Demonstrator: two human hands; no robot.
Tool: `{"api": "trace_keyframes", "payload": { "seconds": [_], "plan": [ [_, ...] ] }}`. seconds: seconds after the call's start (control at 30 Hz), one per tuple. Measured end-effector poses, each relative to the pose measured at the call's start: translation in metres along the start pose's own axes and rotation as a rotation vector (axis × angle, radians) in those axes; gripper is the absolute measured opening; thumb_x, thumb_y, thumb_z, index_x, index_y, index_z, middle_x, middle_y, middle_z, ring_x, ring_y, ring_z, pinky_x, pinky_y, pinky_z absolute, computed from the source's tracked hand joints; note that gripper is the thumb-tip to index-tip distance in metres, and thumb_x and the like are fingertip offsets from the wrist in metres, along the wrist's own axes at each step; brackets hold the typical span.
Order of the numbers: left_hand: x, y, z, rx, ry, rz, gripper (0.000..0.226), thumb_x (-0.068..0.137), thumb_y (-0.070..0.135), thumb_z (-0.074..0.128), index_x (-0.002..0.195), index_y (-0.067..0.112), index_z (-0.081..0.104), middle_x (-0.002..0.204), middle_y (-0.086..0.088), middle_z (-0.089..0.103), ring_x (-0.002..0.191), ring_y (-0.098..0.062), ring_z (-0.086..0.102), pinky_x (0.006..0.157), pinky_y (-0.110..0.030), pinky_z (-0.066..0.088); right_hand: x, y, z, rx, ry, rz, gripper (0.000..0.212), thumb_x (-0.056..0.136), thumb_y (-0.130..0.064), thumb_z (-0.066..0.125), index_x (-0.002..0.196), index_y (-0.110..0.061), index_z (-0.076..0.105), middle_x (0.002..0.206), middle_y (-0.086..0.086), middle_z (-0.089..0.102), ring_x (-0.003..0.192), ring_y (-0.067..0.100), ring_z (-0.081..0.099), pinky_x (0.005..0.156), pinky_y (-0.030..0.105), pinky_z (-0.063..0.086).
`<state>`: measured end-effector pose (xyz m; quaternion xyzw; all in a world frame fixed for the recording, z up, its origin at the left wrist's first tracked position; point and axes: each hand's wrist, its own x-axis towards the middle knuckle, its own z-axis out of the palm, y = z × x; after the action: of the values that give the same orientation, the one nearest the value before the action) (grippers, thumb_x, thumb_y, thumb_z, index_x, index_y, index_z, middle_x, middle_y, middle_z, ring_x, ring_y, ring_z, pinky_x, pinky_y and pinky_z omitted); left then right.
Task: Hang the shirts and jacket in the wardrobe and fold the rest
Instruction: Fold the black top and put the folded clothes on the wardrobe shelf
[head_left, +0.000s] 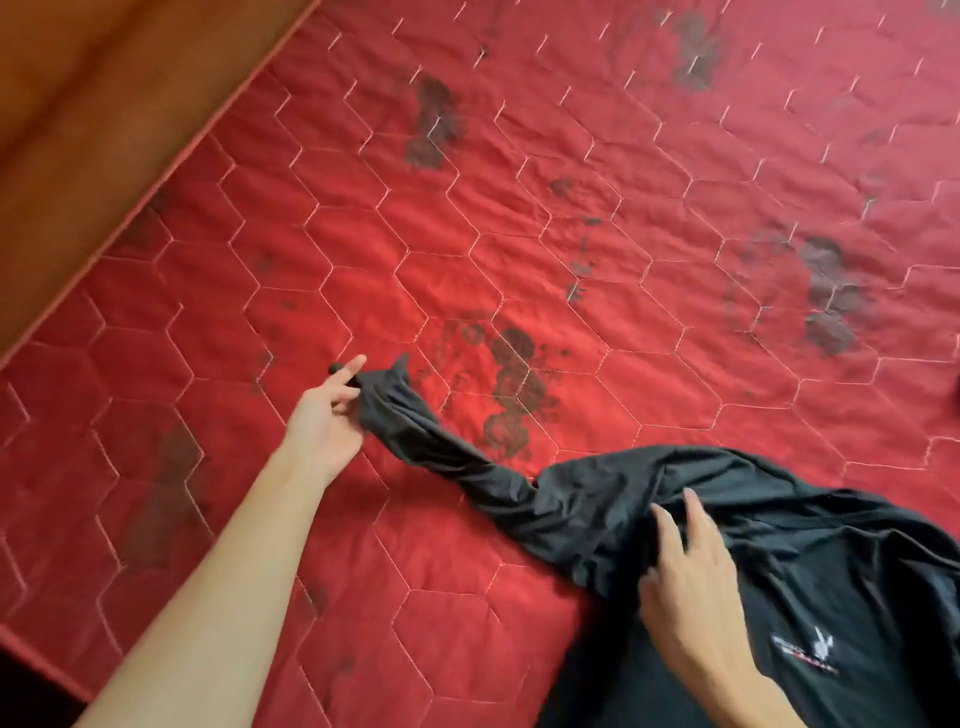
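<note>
Our left arm reaches forward, bare and nearly straight. The left hand (332, 415) is turned palm up, with its fingers curled and pinching the bunched end of a sleeve (457, 457). One finger points out past the cloth. Our right hand (691, 582) lies palm down on the body of the black top (779, 519), fingers spread and fairly straight, pressing on a fold. We cannot tell whether the thumb hooks under the cloth.

The top lies on the near right part of the mattress (571, 182), and its body runs out of view past the lower right. The sleeve is pulled out in a twisted line from that heap towards the mattress's left edge and stops well short of it.

That left edge crosses the view on a slant, trimmed with a thin cord of piping (156, 200). A brown surface (104, 104) lies beyond it. The near left corner of the mattress shows at the bottom, with dark shadow below it. Bare mattress stretches wide beyond both hands, up to the far side and off to the right.

The mattress cover is red quilted cloth, stitched in pale thread into six-sided cells and slightly wrinkled, with dark stains (511, 384) in scattered patches. The top is thin, soft and matte, creased into long folds. It carries a small pale and red logo (810, 649) near our right wrist.
</note>
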<state>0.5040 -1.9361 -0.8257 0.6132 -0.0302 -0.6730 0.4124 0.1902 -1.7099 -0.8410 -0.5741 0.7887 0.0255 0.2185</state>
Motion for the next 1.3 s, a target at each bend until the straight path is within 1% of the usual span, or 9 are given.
{"api": "trace_keyframes", "payload": {
  "seconds": [0.2, 0.27, 0.37, 0.47, 0.7, 0.87, 1.0, 1.1, 1.3],
  "plan": [
    [0.004, 0.005, -0.019, 0.019, 0.112, 0.108, 0.052, 0.087, -0.020, 0.033, 0.126, 0.002, 0.061, 0.095, -0.011, 0.059, 0.103, -0.027, 0.055, 0.102, -0.048, 0.047, 0.067, -0.143, -0.013, 0.240, -0.054, -0.440, 0.054, 0.085, -0.018, 0.066, 0.137, -0.012, 0.051, 0.133, 0.006, 0.059, 0.122, 0.030, 0.052, 0.103, 0.041, 0.042],
    [0.000, 0.015, -0.026, 0.012, 0.110, 0.140, 0.057, 0.089, -0.020, 0.030, 0.137, 0.001, 0.053, 0.119, -0.011, 0.055, 0.113, -0.025, 0.054, 0.113, -0.053, 0.035, 0.077, -0.182, -0.006, 0.210, -0.129, -0.521, 0.052, 0.089, -0.023, 0.063, 0.137, -0.012, 0.047, 0.134, 0.006, 0.056, 0.123, 0.030, 0.050, 0.102, 0.040, 0.039],
    [-0.010, 0.036, -0.037, -0.012, 0.066, 0.214, 0.058, 0.090, -0.020, 0.026, 0.140, -0.002, 0.048, 0.150, -0.015, 0.042, 0.129, -0.025, 0.051, 0.111, -0.052, 0.037, 0.081, -0.224, 0.004, 0.169, -0.205, -0.526, 0.073, 0.089, -0.033, 0.067, 0.148, -0.012, 0.029, 0.140, 0.007, 0.050, 0.128, 0.030, 0.047, 0.102, 0.039, 0.036],
    [-0.020, 0.055, -0.049, -0.063, -0.033, 0.274, 0.052, 0.087, -0.023, 0.029, 0.126, -0.003, 0.056, 0.150, -0.024, 0.041, 0.141, -0.034, 0.040, 0.106, -0.049, 0.046, 0.084, -0.251, 0.009, 0.342, -0.215, -0.396, 0.083, 0.089, -0.033, 0.067, 0.153, -0.015, 0.018, 0.130, 0.011, 0.058, 0.117, 0.035, 0.053, 0.098, 0.044, 0.043],
    [-0.026, 0.044, -0.078, 0.206, -0.026, 0.299, 0.056, 0.091, -0.011, 0.051, 0.140, 0.015, 0.052, 0.133, -0.008, 0.060, 0.119, -0.020, 0.063, 0.091, -0.036, 0.054, 0.096, -0.282, -0.008, 0.810, -0.405, -0.194, 0.030, 0.082, -0.008, 0.053, 0.100, -0.022, 0.072, 0.069, -0.008, 0.065, 0.063, 0.008, 0.059, 0.066, 0.021, 0.047],
    [-0.026, 0.020, -0.085, 0.171, -0.151, -0.147, 0.075, 0.077, 0.046, 0.080, 0.136, 0.009, 0.052, 0.136, -0.009, 0.055, 0.095, -0.021, 0.070, 0.074, -0.039, 0.059, 0.101, -0.276, -0.024, 1.158, -0.562, -0.114, 0.040, 0.076, 0.002, 0.046, 0.095, -0.017, 0.075, 0.081, -0.001, 0.070, 0.077, 0.010, 0.063, 0.075, 0.024, 0.049],
    [-0.037, 0.019, -0.073, 0.078, -0.232, -0.255, 0.039, 0.088, 0.042, 0.068, 0.102, 0.006, 0.074, 0.083, -0.006, 0.069, 0.068, -0.014, 0.064, 0.059, -0.022, 0.054, 0.098, -0.270, -0.028, 1.450, -0.754, -0.036, 0.047, 0.075, 0.001, 0.041, 0.109, -0.009, 0.072, 0.092, 0.012, 0.072, 0.076, 0.015, 0.069, 0.065, 0.022, 0.052],
    [-0.037, 0.020, -0.080, 0.144, -0.211, -0.195, 0.044, 0.081, 0.038, 0.074, 0.111, 0.005, 0.073, 0.100, -0.008, 0.072, 0.086, -0.016, 0.069, 0.082, -0.024, 0.056, 0.095, -0.262, -0.034, 1.331, -0.728, -0.062, 0.034, 0.080, -0.010, 0.054, 0.107, -0.014, 0.075, 0.104, 0.014, 0.074, 0.091, 0.017, 0.070, 0.081, 0.026, 0.052],
    [-0.041, 0.051, -0.098, 0.154, 0.082, 0.111, 0.016, 0.082, 0.013, 0.075, 0.097, 0.009, 0.071, 0.092, -0.008, 0.073, 0.079, -0.017, 0.069, 0.075, -0.024, 0.058, 0.080, -0.242, -0.029, 0.691, -0.381, -0.161, 0.035, 0.083, -0.022, 0.069, 0.117, -0.024, 0.068, 0.115, -0.005, 0.071, 0.107, 0.010, 0.064, 0.100, 0.030, 0.047]
  ]
}}
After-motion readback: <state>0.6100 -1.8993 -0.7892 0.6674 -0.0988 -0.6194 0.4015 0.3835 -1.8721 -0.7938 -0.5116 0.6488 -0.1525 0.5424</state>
